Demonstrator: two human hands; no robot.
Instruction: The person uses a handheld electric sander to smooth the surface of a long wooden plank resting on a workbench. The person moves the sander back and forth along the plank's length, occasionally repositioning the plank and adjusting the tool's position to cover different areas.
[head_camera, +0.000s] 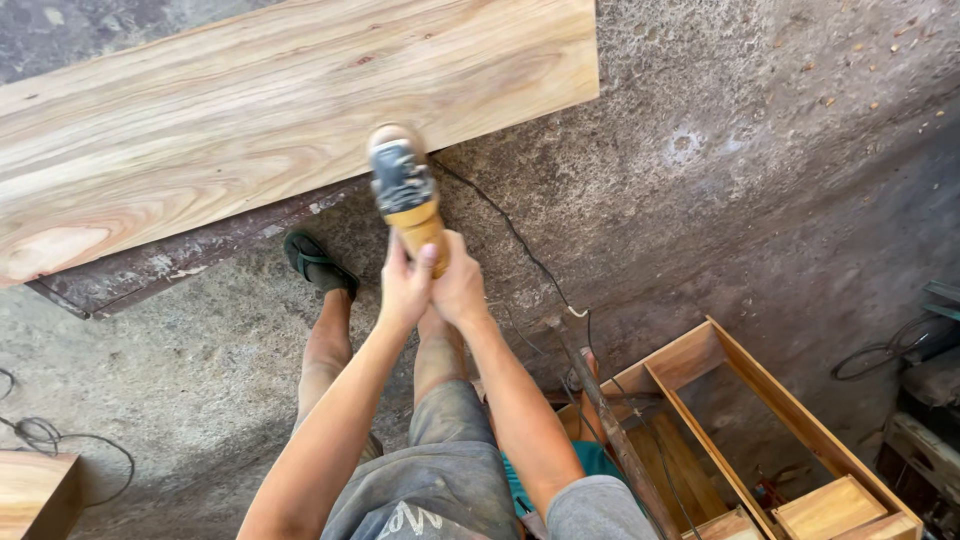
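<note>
A power sander with a yellow body and grey head (405, 190) is held out in front of me. My left hand (403, 288) and my right hand (460, 290) both grip its yellow handle from below. The tool's disc end sits at the near edge of a large light wooden plank (250, 110), which lies on a dark support. Its black cord (520, 245) trails right across the concrete floor. My legs and a green sandal (318, 262) show beneath my arms.
An open wooden frame with compartments (760, 440) lies on the floor at lower right, a dark bar (600, 410) leaning beside it. A wooden block (35, 490) and coiled cable (40, 435) are at lower left. More cable and gear sit at the right edge (900, 350).
</note>
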